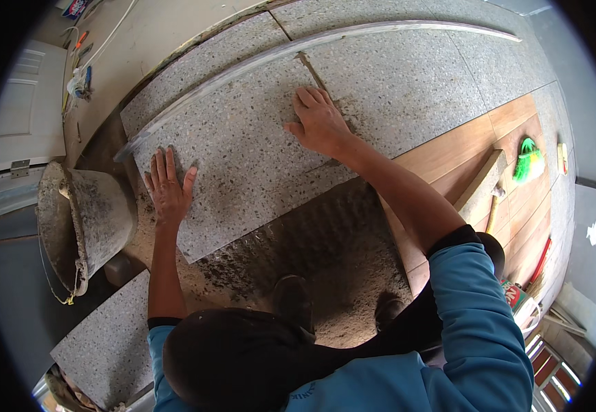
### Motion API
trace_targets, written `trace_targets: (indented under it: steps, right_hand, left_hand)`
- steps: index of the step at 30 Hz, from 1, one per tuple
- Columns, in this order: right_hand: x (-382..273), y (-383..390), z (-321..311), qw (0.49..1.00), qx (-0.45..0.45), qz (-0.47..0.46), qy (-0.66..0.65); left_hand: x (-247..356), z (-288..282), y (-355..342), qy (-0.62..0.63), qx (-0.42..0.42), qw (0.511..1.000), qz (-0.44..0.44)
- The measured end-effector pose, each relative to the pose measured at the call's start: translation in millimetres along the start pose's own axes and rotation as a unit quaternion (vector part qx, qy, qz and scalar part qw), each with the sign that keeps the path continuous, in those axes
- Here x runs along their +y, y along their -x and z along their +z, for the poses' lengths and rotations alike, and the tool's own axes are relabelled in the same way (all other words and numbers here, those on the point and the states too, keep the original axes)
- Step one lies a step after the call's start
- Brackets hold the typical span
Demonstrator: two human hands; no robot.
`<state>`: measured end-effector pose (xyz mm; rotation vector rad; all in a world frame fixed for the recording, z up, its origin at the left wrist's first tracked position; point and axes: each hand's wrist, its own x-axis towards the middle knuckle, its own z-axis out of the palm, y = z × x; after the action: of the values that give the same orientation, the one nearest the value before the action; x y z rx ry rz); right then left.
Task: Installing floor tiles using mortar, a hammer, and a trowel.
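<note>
A large speckled grey tile (243, 172) lies before me on the floor, with ridged dark mortar (318, 226) exposed along its near edge. My left hand (169, 192) rests open at the tile's left end, fingers stretched out and apart. My right hand (320, 123) lies palm down near the right end, beside a dirt-filled joint; its fingers are extended. Neither hand grasps anything. Beyond both hands, a long pale straight bar (332, 34) lies across the tiles.
A mortar-crusted bucket (98, 220) lies tipped at the left, above another speckled tile (109, 336). On the right are wood-look tiles (442, 151), a wooden block (480, 182), a green brush (528, 161) and a red-handled tool (540, 261). My shoes (293, 300) stand at the mortar.
</note>
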<state>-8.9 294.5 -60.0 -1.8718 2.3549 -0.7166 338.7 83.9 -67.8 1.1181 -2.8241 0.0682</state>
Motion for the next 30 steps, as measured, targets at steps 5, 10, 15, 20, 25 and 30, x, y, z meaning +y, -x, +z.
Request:
trace_targets:
  steps: [5,10,15,20,25,30]
  right_hand:
    - [0.2,-0.4,2.5,1.0,-0.009,0.008,0.006]
    - [-0.4,1.2,1.9,1.0,0.021,-0.009,0.01]
    - [1.8,-4.7,1.1,0.999,-0.02,0.003,0.03]
    - [5.4,-7.3,-7.2,0.992,-0.113,0.043,0.018]
    - [4.6,22.7,-37.8,0.992,-0.118,-0.04,0.034]
    - [20.8,75.1,-102.5,0.974,-0.208,-0.064,0.057]
  left_hand:
    - [-0.5,-0.4,0.1,-0.009,-0.01,1.0,0.0]
    - [-0.4,-1.2,0.8,-0.012,-0.014,1.0,-0.002]
    - [-2.4,0.0,2.5,-0.023,-0.018,1.0,0.0]
    - [-6.4,-10.0,-4.5,0.013,-0.03,0.999,0.013]
    - [-5.0,-20.1,-15.9,0.031,-0.027,0.999,-0.008]
    - [-12.5,-19.2,-59.3,0.003,0.129,0.989,0.075]
